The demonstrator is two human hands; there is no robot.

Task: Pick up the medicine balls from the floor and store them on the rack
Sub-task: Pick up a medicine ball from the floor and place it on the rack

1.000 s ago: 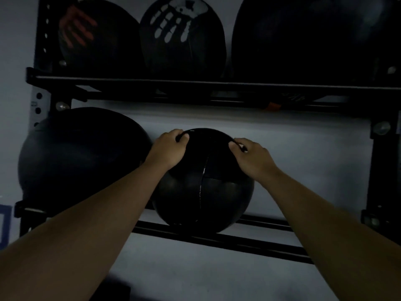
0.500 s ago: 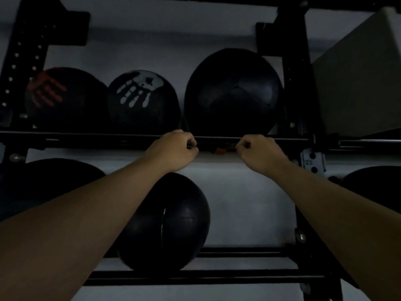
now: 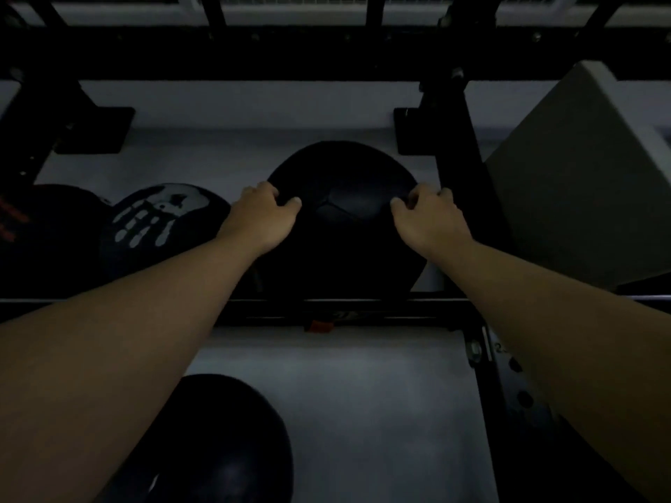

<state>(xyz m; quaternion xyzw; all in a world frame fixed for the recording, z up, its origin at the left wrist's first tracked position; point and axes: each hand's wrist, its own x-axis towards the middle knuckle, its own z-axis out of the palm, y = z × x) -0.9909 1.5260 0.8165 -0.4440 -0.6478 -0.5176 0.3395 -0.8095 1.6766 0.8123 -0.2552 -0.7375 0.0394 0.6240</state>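
A large black medicine ball [image 3: 343, 230] sits on the upper shelf of the black rack [image 3: 363, 308]. My left hand [image 3: 263, 217] grips its upper left side and my right hand [image 3: 428, 219] grips its upper right side, fingers curled over the top. To the left on the same shelf rest a black ball with a white handprint [image 3: 159, 226] and a dark ball with red marks [image 3: 36, 230]. On the lower shelf sits another black ball [image 3: 225, 444], partly hidden by my left forearm.
A grey box [image 3: 581, 176] stands on the shelf to the right, beyond a black upright post [image 3: 461, 176]. A thick black crossbeam [image 3: 326, 49] runs overhead. The wall behind is pale grey. The scene is dim.
My hands let go of the lower-shelf ball, rose past the shelf rail and now hold the large ball on the upper shelf. The view tilted upward.
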